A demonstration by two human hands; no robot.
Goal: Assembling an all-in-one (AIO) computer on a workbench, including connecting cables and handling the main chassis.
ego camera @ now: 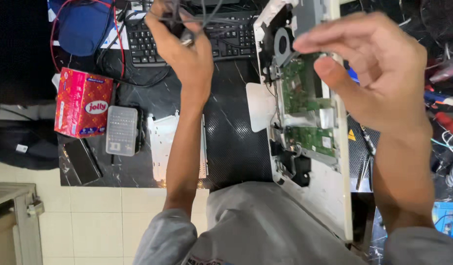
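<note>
A red box (83, 102) sits at the left of the dark surface (231, 142), a grey case (122, 130) beside it. Your left hand (180, 41) grips black cables (207, 17) over the keyboard (231, 37). Your right hand (371, 68), fingers pinched shut, hovers above the opened laptop (310, 122), near its fan (284, 43).

Left hand (184, 44) raised, fingers curled, right hand (373, 73) pinching

At your far left stands a red boxy carton (82, 102) with a white oval label (96, 107); a small yellow triangular sticker (351, 135) lies right.
</note>
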